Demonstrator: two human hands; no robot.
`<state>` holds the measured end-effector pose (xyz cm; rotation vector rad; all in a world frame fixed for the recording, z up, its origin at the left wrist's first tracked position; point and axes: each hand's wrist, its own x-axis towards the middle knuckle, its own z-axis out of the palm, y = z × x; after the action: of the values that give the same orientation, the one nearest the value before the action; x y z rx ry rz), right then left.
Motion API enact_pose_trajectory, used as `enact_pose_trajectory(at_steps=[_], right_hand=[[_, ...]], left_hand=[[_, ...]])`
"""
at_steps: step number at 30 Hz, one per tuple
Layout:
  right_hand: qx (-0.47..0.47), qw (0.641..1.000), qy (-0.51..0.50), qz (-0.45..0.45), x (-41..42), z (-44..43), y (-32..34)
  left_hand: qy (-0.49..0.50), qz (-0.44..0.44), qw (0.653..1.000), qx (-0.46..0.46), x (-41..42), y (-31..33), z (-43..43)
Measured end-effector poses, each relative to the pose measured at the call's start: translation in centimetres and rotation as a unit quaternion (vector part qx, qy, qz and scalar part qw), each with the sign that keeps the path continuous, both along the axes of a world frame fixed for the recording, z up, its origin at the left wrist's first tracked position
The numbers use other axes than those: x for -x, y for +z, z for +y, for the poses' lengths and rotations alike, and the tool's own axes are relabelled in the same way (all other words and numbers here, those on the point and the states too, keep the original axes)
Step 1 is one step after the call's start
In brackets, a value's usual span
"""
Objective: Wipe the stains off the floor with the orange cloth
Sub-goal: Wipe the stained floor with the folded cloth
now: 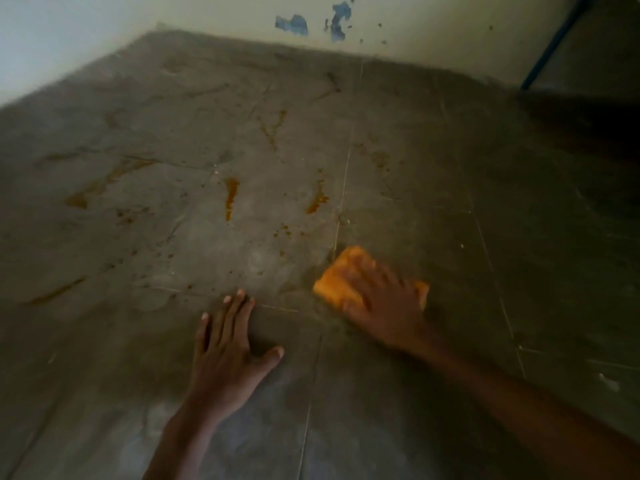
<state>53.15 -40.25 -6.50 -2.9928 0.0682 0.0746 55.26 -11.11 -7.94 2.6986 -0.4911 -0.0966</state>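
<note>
The folded orange cloth lies flat on the grey tiled floor, right of centre. My right hand presses down on it with fingers spread over its top, blurred by motion. My left hand rests palm-down on the floor to the left of the cloth, fingers apart, holding nothing. Orange-brown stains streak the tiles beyond the hands: one streak, another close to the grout line, a smear at the left, a thin mark and several small specks.
A pale wall with chipped blue paint patches runs along the far edge of the floor. A blue-edged door or panel stands at the top right, with dark shadow below it.
</note>
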Motion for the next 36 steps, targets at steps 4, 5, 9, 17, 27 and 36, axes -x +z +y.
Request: enact_pose_trajectory(at_steps=[4, 5, 9, 17, 27, 36], right_hand=[[-0.064, 0.984, -0.163, -0.011, -13.4, 0.2, 1.4], [-0.074, 0.983, -0.165, -0.006, -15.3, 1.7, 1.2], [-0.004, 1.0, 0.001, -0.016, -11.3, 7.8, 0.4], [0.025, 0.998, -0.058, -0.011, -8.9, 0.9, 0.7], [-0.02, 0.985, 0.172, -0.023, -9.9, 16.9, 0.7], [-0.087, 0.994, -0.059, 0.029, -21.3, 12.7, 1.6]], left_hand=[[0.001, 0.0, 1.0, 0.003, -0.1, -0.1, -0.1], [0.007, 0.002, 1.0, -0.003, -0.3, -0.1, -0.1], [0.037, 0.04, 0.995, 0.081, -0.1, 0.7, -0.4], [0.061, 0.11, 0.992, 0.0, -3.3, 3.1, 5.8], [0.074, 0.086, 0.993, -0.009, -3.4, 2.0, 5.5], [0.079, 0.092, 0.992, 0.016, -3.3, 2.5, 5.4]])
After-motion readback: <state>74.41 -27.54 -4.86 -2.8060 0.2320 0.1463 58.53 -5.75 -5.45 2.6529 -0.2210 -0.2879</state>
